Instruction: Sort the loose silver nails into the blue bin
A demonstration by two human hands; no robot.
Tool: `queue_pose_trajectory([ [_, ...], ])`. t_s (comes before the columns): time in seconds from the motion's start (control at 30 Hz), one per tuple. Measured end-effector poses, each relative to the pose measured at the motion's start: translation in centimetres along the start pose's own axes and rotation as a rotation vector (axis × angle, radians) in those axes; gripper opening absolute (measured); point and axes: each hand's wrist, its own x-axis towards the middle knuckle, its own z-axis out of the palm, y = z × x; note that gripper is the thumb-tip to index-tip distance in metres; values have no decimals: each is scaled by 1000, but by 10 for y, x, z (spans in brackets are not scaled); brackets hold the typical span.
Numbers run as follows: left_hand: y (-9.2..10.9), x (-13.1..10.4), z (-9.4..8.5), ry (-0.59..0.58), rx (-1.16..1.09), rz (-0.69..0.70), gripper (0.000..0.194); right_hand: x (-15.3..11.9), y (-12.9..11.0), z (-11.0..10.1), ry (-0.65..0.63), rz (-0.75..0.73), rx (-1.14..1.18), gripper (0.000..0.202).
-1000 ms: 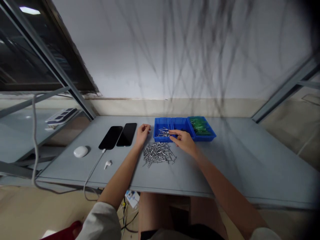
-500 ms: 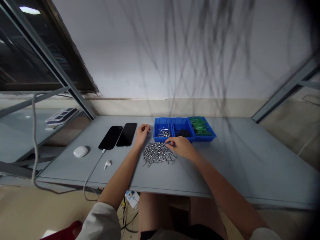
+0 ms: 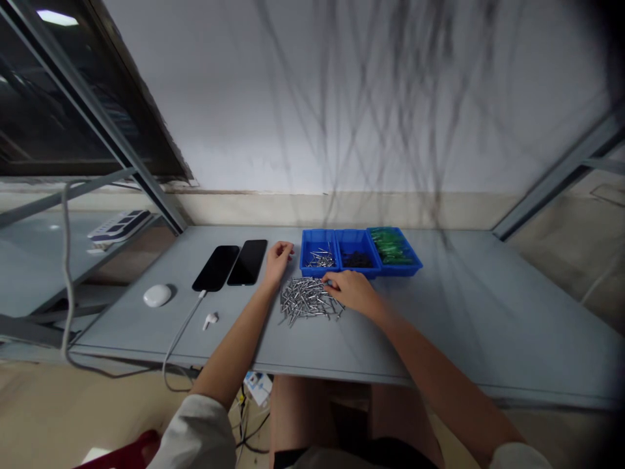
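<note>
A loose pile of thin silver screws or nails (image 3: 310, 299) lies on the grey table. My right hand (image 3: 352, 288) is at the pile's upper right edge, its thumb and fingers pinched together; whatever they grip is too small to make out. To the upper left of the pile rests my left hand (image 3: 279, 255), fingers curled closed, and any content is hidden. Just behind the pile stands a blue bin (image 3: 306, 246) holding similar silver pieces. Joined on its right are a blue bin (image 3: 349, 238) with dark small parts and another with green plastic pieces (image 3: 390, 246).
Left of my left hand lie two black phones (image 3: 248, 263) (image 3: 215, 268), one plugged into a white cable (image 3: 183, 329). Farther left are a white earbud (image 3: 210, 320) and its rounded case (image 3: 157, 296). A wall (image 3: 312, 130) rises behind the table.
My right hand has drawn slightly down and back from the front of the blue bins, uncovering more of the dark parts. My left hand stays in place.
</note>
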Motion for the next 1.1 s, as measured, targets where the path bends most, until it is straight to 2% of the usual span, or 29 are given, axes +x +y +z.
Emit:
queue_pose_trajectory([
  [0.53,0,-1,-1,-5,-5,16,23,0,3,2,94,-11,115,13],
  [0.93,0,0,0,-4,-11,7,24,5,4,3,201,7,423,11],
  [1.1,1,-2,-1,0,-7,7,23,10,9,5,200,12,728,14],
])
